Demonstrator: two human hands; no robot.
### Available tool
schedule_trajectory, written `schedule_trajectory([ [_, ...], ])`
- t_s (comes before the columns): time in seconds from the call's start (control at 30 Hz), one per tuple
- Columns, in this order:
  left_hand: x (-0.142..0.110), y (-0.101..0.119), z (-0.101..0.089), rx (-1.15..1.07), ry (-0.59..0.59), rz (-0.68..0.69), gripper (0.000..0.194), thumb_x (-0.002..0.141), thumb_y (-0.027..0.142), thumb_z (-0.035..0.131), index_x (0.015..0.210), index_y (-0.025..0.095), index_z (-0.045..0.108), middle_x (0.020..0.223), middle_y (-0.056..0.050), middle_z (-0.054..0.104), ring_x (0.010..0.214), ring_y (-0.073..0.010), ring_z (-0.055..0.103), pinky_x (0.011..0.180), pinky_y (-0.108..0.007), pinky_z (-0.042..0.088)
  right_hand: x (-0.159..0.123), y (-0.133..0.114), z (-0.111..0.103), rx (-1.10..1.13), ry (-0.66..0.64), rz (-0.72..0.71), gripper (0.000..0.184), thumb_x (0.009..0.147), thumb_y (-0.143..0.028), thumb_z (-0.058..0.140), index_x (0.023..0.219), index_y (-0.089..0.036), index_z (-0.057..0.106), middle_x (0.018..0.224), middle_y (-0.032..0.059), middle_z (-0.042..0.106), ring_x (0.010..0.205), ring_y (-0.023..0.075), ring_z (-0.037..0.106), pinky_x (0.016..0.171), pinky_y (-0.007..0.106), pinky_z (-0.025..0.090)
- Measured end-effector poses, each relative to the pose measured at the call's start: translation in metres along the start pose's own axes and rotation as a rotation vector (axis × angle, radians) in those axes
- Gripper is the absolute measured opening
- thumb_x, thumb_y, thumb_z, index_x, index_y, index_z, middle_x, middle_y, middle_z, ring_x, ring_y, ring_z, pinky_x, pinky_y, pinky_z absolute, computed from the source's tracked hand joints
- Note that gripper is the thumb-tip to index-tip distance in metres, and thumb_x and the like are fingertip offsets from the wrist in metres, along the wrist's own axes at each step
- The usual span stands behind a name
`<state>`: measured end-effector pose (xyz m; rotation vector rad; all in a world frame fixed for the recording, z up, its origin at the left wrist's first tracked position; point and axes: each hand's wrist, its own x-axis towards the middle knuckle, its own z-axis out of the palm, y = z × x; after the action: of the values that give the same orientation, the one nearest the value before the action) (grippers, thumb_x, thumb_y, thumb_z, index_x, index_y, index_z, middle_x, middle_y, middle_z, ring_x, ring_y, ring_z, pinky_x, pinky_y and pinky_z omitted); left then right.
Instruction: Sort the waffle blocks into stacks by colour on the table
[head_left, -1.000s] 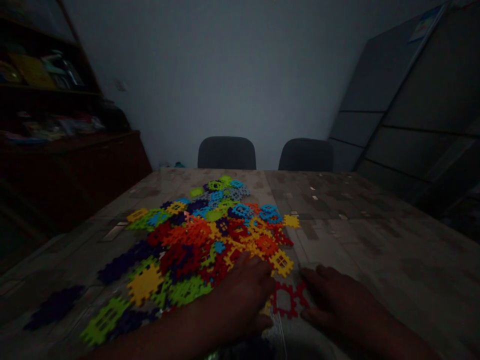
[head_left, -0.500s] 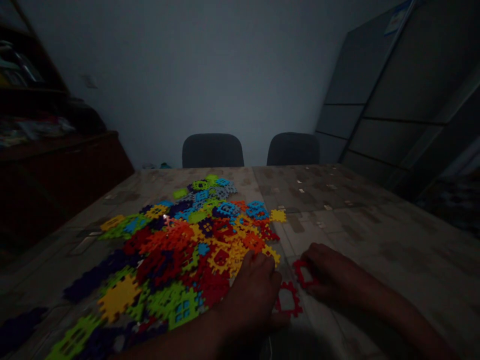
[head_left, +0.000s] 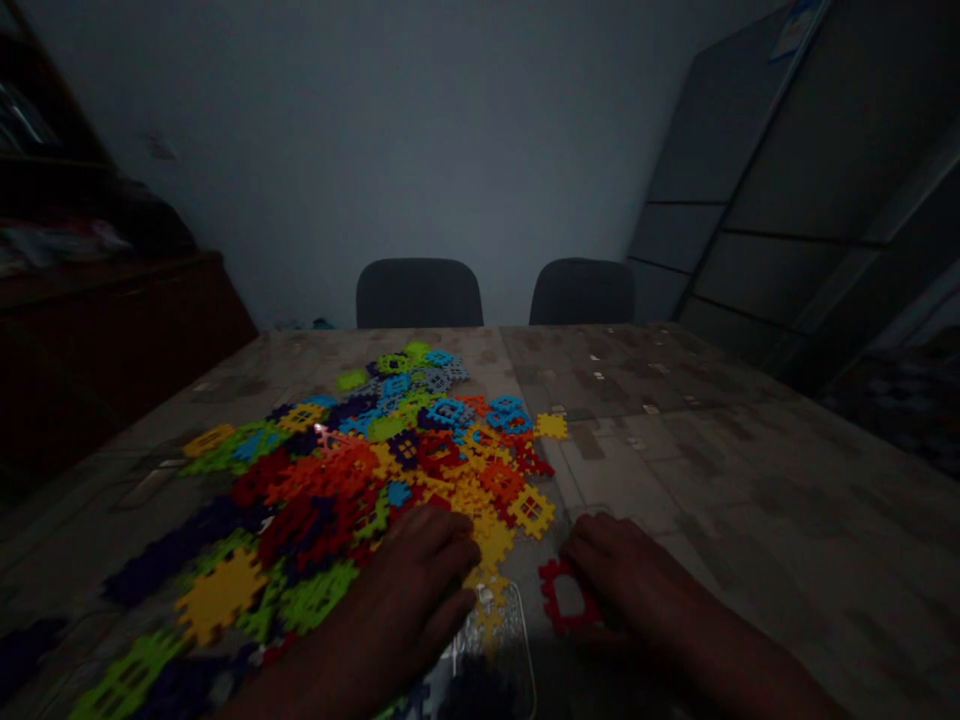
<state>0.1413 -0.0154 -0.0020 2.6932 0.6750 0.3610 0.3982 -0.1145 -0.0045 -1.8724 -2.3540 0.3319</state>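
My right hand (head_left: 615,565) is closed on a red square frame piece (head_left: 551,595) with a toothed edge and a large opening. It holds the piece at the right side of the pile, close to the table; whether a second red piece lies under it I cannot tell. My left hand (head_left: 424,575) is over the near right part of the pile of toothed plastic building pieces (head_left: 352,470). Its fingers are bent, with the thumb apart from them, and nothing shows in its grasp. Yellow pieces (head_left: 491,545) lie just beyond its fingertips.
A clear, shiny item with a pale rim (head_left: 525,625) lies at the near edge, between my forearms. A lone yellow piece (head_left: 551,426) rests right of the pile. Two chairs (head_left: 418,293) stand behind the patterned table (head_left: 675,440). A dark cabinet (head_left: 127,340) is on the left.
My left hand has moved left from beside the red frame pieces to over the pile. My right hand has shifted left and nearer with a red piece; the other red piece no longer shows separately.
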Motion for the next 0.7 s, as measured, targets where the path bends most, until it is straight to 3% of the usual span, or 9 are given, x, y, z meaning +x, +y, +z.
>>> schedule_trajectory([
  [0.17, -0.002, -0.001, 0.005, 0.005, -0.006, 0.026, 0.018, 0.090, 0.014, 0.053, 0.105, 0.023, 0.058, 0.118, -0.007, 0.059, 0.107, -0.0277, 0.051, 0.097, -0.051, 0.040, 0.000, -0.001, 0.002, 0.051, 0.019, -0.020, 0.046, 0.068, -0.025, 0.081, 0.109, -0.022, 0.058, 0.112, 0.0089, 0.060, 0.099, 0.0299, 0.055, 0.082, 0.043, 0.044],
  [0.43, -0.005, -0.003, 0.007, 0.016, -0.013, 0.031, 0.022, 0.090, 0.013, 0.052, 0.109, 0.024, 0.058, 0.124, -0.008, 0.058, 0.114, -0.0288, 0.050, 0.104, -0.055, 0.035, 0.001, 0.001, -0.013, 0.122, -0.011, -0.012, 0.027, 0.072, -0.019, 0.067, 0.097, -0.020, 0.056, 0.105, 0.0085, 0.059, 0.098, 0.0262, 0.052, 0.084, 0.039, 0.043],
  [0.7, 0.008, -0.007, -0.020, 0.004, 0.001, 0.038, 0.016, 0.089, 0.015, 0.054, 0.101, 0.021, 0.062, 0.121, -0.009, 0.062, 0.112, -0.0282, 0.056, 0.097, -0.046, 0.044, 0.007, 0.029, -0.019, 0.066, 0.056, 0.067, 0.021, 0.073, -0.015, 0.061, 0.093, -0.020, 0.058, 0.096, 0.0087, 0.058, 0.087, 0.0254, 0.053, 0.076, 0.038, 0.045],
])
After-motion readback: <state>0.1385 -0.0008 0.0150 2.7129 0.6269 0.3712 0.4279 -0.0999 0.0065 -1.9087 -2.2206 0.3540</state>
